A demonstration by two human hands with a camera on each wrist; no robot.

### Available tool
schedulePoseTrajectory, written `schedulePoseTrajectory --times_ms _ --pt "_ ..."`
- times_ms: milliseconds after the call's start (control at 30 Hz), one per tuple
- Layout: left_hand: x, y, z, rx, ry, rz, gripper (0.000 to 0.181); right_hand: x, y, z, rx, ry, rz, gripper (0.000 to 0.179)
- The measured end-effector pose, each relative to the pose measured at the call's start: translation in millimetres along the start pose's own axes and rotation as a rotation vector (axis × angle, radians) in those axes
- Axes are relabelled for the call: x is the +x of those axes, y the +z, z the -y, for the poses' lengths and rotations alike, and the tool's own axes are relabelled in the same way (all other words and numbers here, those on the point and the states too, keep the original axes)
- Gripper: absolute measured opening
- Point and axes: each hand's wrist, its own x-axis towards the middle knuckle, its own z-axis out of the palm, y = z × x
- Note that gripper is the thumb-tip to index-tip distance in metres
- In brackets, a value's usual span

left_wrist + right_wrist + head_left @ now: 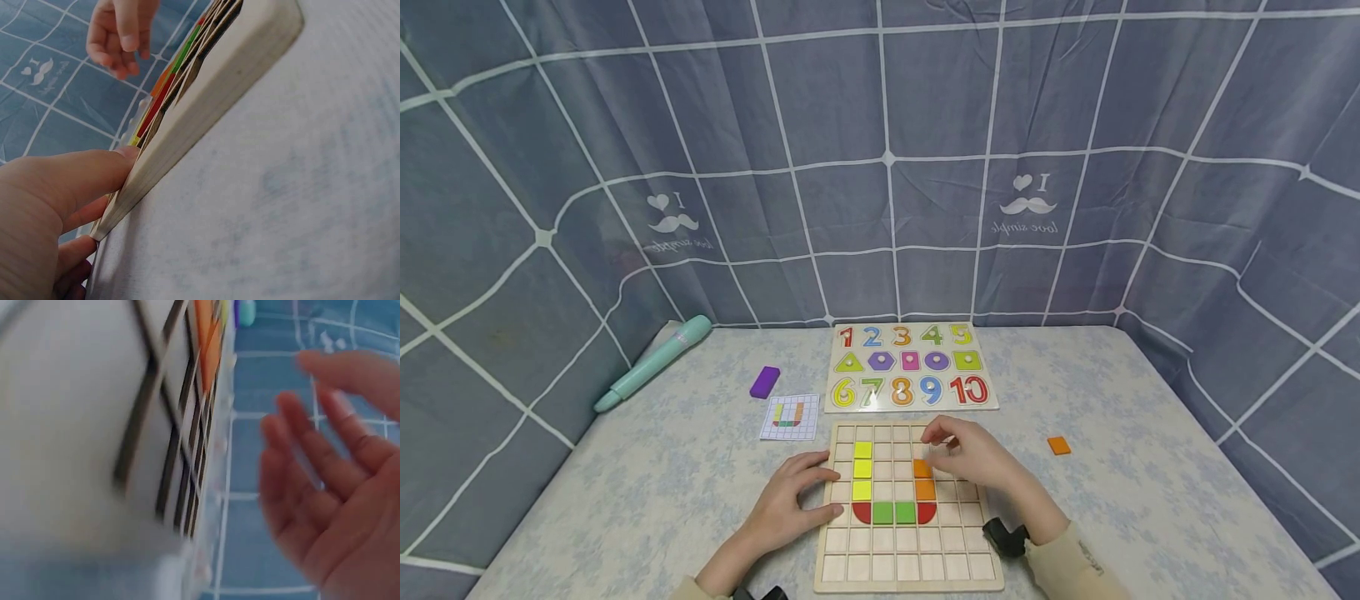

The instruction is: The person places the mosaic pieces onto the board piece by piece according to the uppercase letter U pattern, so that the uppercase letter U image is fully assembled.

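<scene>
A wooden grid board (910, 542) lies in front of me. Set in its cells are yellow squares (862, 469), red rounded corner pieces (861, 512), green squares (883, 512) and orange squares (925, 490). My left hand (790, 504) rests on the board's left edge, thumb on the rim and the other fingers spread along it. Above the board's upper right part hovers my right hand (970, 452), just past the upper orange square (921, 468). The right wrist view shows that hand's fingers (312, 444) loosely bent and apart, nothing between them.
Behind the board lies a number and shape puzzle (912, 383). A pattern card (790, 417) and a purple block (765, 382) are at its left. One loose orange square (1059, 446) lies at the right. A teal cylindrical object (655, 364) sits at the far left, near the curtain (940, 208).
</scene>
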Motion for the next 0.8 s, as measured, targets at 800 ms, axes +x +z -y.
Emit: schedulePoseTrajectory --times_ms 800 --pt "0.6 -0.1 -0.3 0.000 -0.006 0.005 0.038 -41.7 -91 -13 0.052 0.084 -0.266 0.025"
